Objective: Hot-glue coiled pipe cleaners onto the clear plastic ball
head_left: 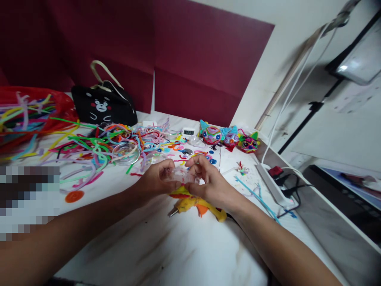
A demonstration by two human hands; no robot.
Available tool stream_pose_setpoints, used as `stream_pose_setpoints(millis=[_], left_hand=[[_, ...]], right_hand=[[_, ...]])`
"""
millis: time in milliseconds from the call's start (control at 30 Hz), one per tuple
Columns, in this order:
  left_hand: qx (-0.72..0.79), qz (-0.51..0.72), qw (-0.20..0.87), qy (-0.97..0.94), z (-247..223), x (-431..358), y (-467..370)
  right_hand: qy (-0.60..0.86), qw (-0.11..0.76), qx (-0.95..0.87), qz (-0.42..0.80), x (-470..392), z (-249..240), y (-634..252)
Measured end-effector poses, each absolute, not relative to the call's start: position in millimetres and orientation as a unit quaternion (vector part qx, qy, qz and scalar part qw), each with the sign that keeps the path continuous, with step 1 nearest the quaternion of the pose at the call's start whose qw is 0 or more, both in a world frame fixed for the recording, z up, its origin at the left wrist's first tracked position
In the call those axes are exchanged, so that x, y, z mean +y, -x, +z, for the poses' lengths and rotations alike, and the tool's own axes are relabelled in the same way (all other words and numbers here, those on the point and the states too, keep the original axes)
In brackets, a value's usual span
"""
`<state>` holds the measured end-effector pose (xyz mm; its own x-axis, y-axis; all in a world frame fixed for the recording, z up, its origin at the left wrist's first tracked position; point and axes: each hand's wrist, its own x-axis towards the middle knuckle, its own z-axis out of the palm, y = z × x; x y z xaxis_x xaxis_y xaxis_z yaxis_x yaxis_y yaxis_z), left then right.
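1. While both hands are up over the white table (149, 246), they hold one clear thing (180, 174) between them.
2. The left hand (162, 176) has its fingers curled in and grips the left side of the clear thing.
3. The right hand (208, 180) is curled too, and grips the right side. The thumbs come close together at the near edge.
4. Just below the hands in the view is a yellow glue gun (187, 203). It lies on its side with its metal tip to the left. Its trigger is orange.
5. A yellow and red bit (180, 192) shows by the thumbs. The hands hide some of it, so I cannot tell what it is.
6. Lots of fuzzy sticks (98, 147) lie in a messy pile on the left. A round clear dish (126, 163) sits by them, and an orange disc (74, 196) lies nearer.
7. At the back are a black bag (104, 106) with a bear face, a little white clock (188, 131) and three bright toy heads (211, 135) in a row.
8. Blue sticks (257, 196) lie on the right, near a white power strip (274, 186) with plugs in it.
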<state>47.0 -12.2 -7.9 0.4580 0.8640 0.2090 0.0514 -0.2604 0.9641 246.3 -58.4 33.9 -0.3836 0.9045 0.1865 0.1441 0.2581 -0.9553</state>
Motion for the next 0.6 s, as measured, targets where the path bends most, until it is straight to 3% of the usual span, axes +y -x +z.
stream_pose_setpoints(millis=[600], left_hand=[[0.369,0.375,0.516,-0.676,-11.6,-13.0,-49.3]], right_hand=[[0.4,0.391,-0.701,0.442,-59.0,30.4,-244.8]])
